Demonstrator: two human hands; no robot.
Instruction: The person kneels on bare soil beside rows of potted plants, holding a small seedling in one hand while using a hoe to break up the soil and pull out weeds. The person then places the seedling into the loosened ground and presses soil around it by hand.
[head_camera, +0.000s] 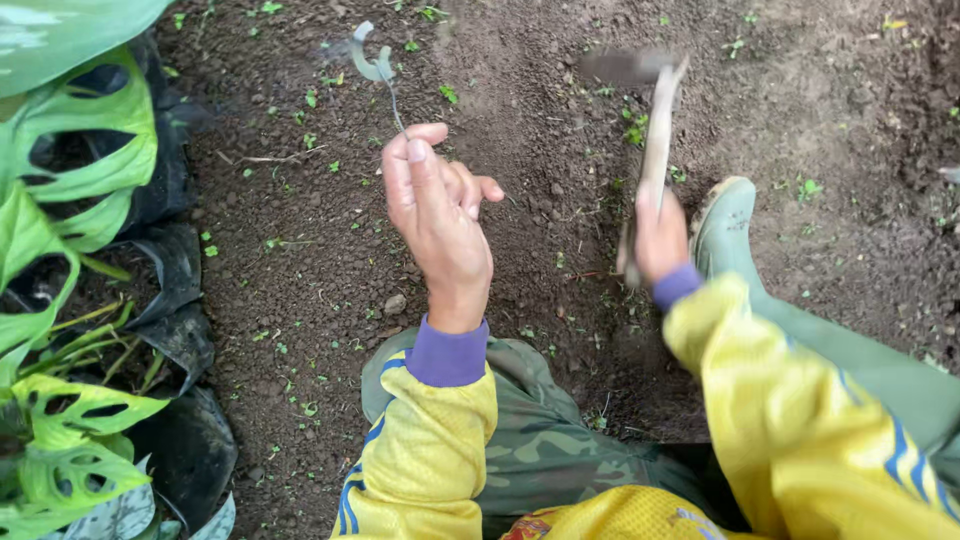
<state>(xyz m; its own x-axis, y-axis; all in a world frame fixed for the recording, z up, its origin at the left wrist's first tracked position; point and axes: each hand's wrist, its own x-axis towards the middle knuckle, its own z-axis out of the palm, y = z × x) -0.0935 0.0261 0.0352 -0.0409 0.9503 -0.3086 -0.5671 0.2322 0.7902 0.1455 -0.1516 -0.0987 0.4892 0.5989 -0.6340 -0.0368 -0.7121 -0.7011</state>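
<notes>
Dark bare soil (300, 250) beside potted leafy plants (70, 200): the left hand (438, 215) pinches a thin pulled weed (375, 65), while the right hand (658, 238) grips a blurred, probably wooden-handled hoe (655, 120); weeding seems underway, and dropping the seedling aside likely comes next

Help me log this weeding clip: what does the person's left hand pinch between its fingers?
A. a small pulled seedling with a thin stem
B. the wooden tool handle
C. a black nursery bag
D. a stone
A: the left hand pinches a small seedling by its thin stem, raised over the soil; the right hand grips the wooden-handled tool.
</notes>
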